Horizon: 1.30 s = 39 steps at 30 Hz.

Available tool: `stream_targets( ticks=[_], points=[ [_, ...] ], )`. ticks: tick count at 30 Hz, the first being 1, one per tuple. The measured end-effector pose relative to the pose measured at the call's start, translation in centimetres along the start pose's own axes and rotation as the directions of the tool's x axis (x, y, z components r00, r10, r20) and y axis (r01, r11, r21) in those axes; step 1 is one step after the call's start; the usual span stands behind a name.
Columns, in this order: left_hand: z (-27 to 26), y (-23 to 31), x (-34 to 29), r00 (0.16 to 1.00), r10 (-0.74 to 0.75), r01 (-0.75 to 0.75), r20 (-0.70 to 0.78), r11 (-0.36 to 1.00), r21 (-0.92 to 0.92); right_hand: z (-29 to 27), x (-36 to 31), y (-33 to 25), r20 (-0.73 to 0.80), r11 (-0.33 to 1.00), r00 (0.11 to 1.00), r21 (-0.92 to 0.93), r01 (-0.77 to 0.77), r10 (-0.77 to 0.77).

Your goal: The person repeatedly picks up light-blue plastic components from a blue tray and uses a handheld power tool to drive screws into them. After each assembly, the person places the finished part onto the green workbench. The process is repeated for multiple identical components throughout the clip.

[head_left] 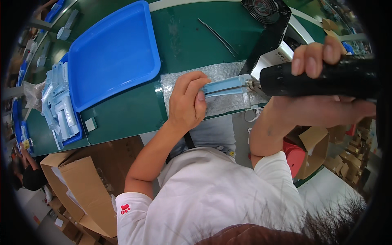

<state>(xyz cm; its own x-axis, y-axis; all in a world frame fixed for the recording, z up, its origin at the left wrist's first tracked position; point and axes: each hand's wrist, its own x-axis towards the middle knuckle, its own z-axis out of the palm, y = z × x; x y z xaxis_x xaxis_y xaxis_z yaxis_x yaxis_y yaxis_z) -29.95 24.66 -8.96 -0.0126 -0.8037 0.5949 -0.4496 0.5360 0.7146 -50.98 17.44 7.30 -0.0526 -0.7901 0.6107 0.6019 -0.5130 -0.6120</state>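
My left hand (188,100) pinches one end of a long, light blue plastic part (228,84) over a sheet of bubble wrap (173,87). In my right hand (316,111) is a thick black electric screwdriver (310,77), lying almost level and pointing left. Its metal tip meets or overlaps the right end of the blue part, where a round metal piece shows; whether it sits in a screw I cannot tell. A thin dark rod or slot runs along the part's length.
A large blue tray (154,49) stands at the left, beside a pile of light blue plastic parts (61,102). Tweezers (218,36) lie on the green table (179,24). A black fan unit (265,10) stands at the back right. Cardboard boxes (87,192) are below the table.
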Motion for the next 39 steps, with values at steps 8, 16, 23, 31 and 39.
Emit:
stream_targets(
  ticks=[8,16,23,31,39],
  points=[
    [0.1,0.2,0.5,1.0,0.016,-0.016,0.005,1.0,0.009,-1.3,1.4,-2.3,0.158,0.984,0.978,0.134,0.117,-0.138],
    [-0.1,0.9,0.9,0.999,-0.001,0.0,0.034,1.0,0.031,-4.0,3.4,-8.4,-0.092,0.799,0.958,-0.575,0.172,-0.272],
    [0.0,1.1,0.8,0.999,-0.041,0.041,0.034,0.999,0.014,1.5,3.6,-3.1,-0.336,0.971,0.923,0.081,0.225,-0.186],
    [-0.3,1.1,0.6,0.999,-0.017,0.016,0.034,0.999,0.045,-1.5,1.3,-3.9,-0.156,0.816,0.969,-0.574,0.067,-0.189],
    [-0.4,1.1,0.5,0.999,0.017,-0.019,0.028,0.998,0.065,-1.1,1.2,-4.5,0.152,0.993,0.986,0.081,-0.085,0.072]
  ],
)
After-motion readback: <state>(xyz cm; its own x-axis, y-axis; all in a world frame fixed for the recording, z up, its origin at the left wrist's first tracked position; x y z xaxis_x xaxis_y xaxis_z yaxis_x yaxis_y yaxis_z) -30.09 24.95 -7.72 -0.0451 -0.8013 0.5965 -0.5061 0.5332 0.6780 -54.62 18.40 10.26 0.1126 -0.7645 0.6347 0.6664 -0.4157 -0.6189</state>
